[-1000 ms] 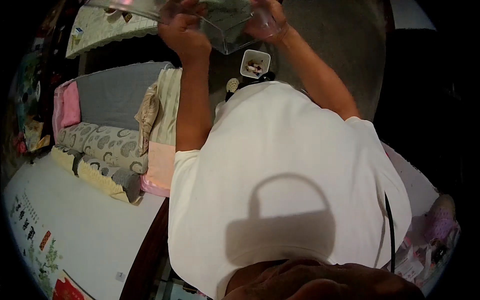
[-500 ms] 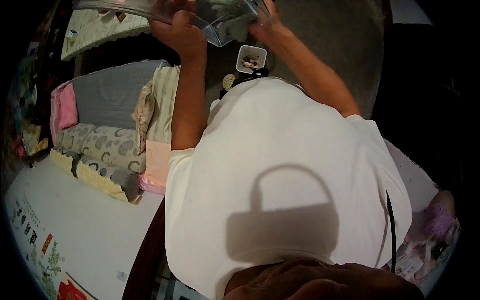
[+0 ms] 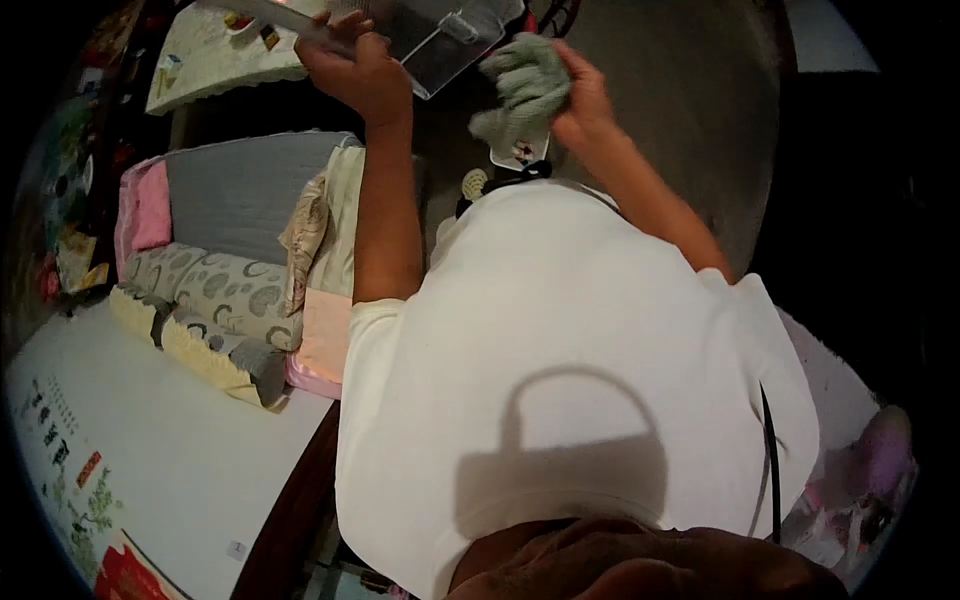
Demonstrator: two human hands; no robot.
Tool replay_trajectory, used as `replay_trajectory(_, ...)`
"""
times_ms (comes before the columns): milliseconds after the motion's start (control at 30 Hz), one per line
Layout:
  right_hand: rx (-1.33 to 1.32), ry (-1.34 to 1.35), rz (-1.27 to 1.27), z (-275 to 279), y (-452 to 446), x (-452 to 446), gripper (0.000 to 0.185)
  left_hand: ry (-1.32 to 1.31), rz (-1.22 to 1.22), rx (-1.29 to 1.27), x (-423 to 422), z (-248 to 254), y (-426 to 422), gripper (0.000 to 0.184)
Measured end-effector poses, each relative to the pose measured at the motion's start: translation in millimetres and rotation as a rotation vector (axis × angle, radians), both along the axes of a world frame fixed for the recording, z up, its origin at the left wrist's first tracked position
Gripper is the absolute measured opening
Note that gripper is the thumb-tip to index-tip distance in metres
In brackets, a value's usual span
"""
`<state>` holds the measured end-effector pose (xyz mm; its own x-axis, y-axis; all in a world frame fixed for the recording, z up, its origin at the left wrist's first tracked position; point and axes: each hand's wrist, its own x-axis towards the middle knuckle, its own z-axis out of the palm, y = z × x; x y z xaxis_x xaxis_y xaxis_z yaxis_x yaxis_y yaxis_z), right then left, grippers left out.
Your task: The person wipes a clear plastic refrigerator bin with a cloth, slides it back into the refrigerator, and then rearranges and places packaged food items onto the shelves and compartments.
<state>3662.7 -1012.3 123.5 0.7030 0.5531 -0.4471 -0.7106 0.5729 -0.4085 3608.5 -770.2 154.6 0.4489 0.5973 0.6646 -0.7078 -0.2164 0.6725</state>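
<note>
At the top of the head view, my left hand (image 3: 362,72) grips a clear plastic box (image 3: 425,45) by its near left side, thumb over the rim. The box is cut off by the upper edge of the view. My right hand (image 3: 582,105) is closed around a bunched grey-green cloth (image 3: 527,85), held to the right of the box and apart from it. The cloth is slightly blurred and hides part of a small white bin (image 3: 518,158) with scraps inside, which stands on the floor below.
On the left is a grey sofa (image 3: 255,190) with patterned cushions (image 3: 235,295) and a pink cloth (image 3: 152,205). A table with a pale cloth (image 3: 200,70) stands at the upper left. A woven slipper (image 3: 474,184) shows near the bin. Dark floor (image 3: 680,110) lies to the right.
My right hand has drawn the cloth out of the clear box, toward the right and nearer my body. My left hand keeps hold of the box, which has tilted somewhat.
</note>
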Motion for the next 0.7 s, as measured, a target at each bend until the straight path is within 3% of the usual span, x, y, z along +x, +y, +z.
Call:
replay_trajectory(67, 0.007, -0.150, -0.182, 20, -17, 17, 0.037, 0.240, 0.254, 0.008, -3, 18, -5, 0.036)
replay_trajectory(200, 0.145, -0.403, -0.380, 120, -25, 26, 0.038, 0.380, 0.176, -0.129, -2, 18, -12, 0.033)
replay_trajectory(233, 0.311, -0.680, -0.303, 157, -10, 14, 0.042, 0.429, 0.186, -0.072, 3, -4, -8, 0.031)
replay_trajectory(267, 0.471, -0.955, -0.219, 176, 2, 8, 0.046, 0.490, 0.117, -0.227, 4, 7, -20, 0.028)
replay_trajectory(300, -0.364, -1.429, -0.506, 178, 12, 12, 0.058, 0.543, 0.057, -0.389, 5, 18, -33, 0.024)
replay_trajectory(400, -0.910, -2.123, -0.909, 119, 79, 44, 0.057, 0.594, 0.023, -0.322, 5, 20, -52, 0.019)
replay_trajectory(433, -1.144, -2.294, -0.869, 83, 103, 53, 0.056, 0.608, 0.118, -0.009, 3, 13, -53, 0.016)
replay_trajectory(467, -1.242, -2.245, -0.584, 57, 128, 65, 0.050, 0.586, 0.253, 0.282, 1, 6, -54, 0.014)
replay_trajectory(500, -1.319, -2.165, -0.298, 59, 136, 62, 0.044, 0.623, 0.062, 0.026, -3, 6, -56, 0.013)
replay_trajectory(533, -1.324, -2.160, -0.305, 59, 131, 59, 0.044, 0.651, -0.125, -0.232, -6, 8, -56, 0.013)
replay_trajectory(567, -1.339, -2.208, -0.265, 57, 124, 55, 0.042, 0.777, -0.075, -0.347, -8, 9, -57, 0.019)
replay_trajectory(700, -1.202, -2.276, 0.183, 54, 89, 26, 0.053, 0.730, 0.148, -0.182, -16, -9, -43, 0.006)
